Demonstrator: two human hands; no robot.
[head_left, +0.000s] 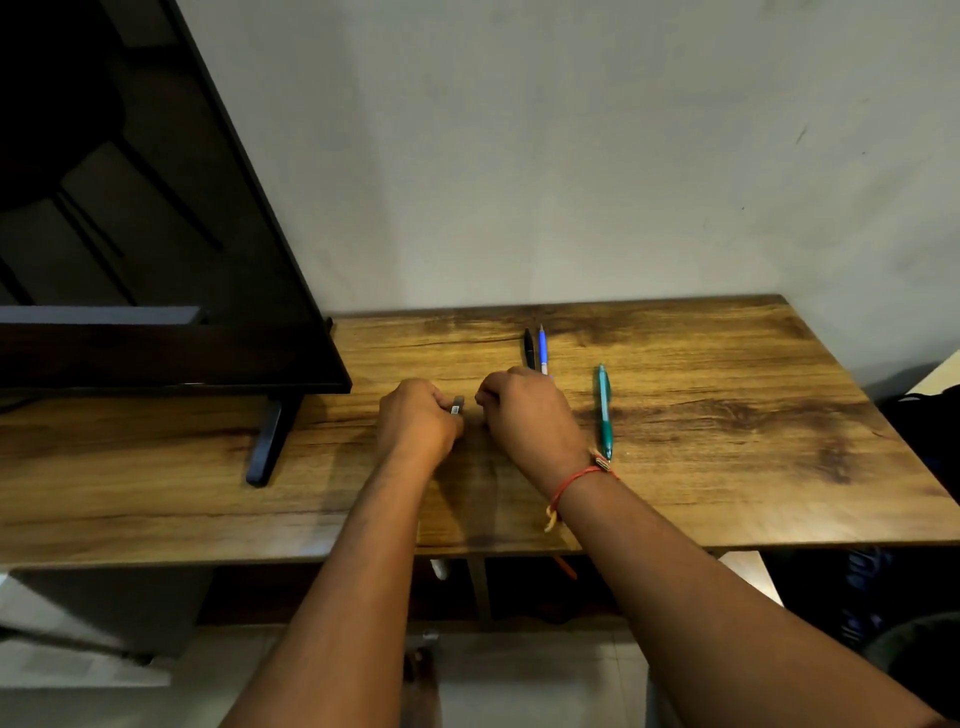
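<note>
Two bare forearms reach up from the near edge and meet over a wooden table. Its top is warm brown with dark streaks of grain and a dull shine.

The left hand is curled into a loose fist and pinches a small grey piece, which sticks out of its fingers towards the right hand. The piece is held just above the table, in the narrow gap between the two hands. It carries a pale strip like a label, but any writing on it is too small to read.

The right hand has its fingers curled under, knuckles up, and I cannot tell whether they hold anything. A red thread band with a yellow tail is tied round its wrist.

Just beyond the right hand, a black pen and a blue pen lie side by side, partly hidden by its knuckles. A green pen lies alone just to the right of that hand. No print shows on any of them.

Left of the left hand, a dark, unlit screen stands on a slanted black foot. Beyond the hands, a plain grey-white wall with a few small marks rises straight from the table's far edge. Below the forearms there is pale tiled floor and a dark shelf under the table.
</note>
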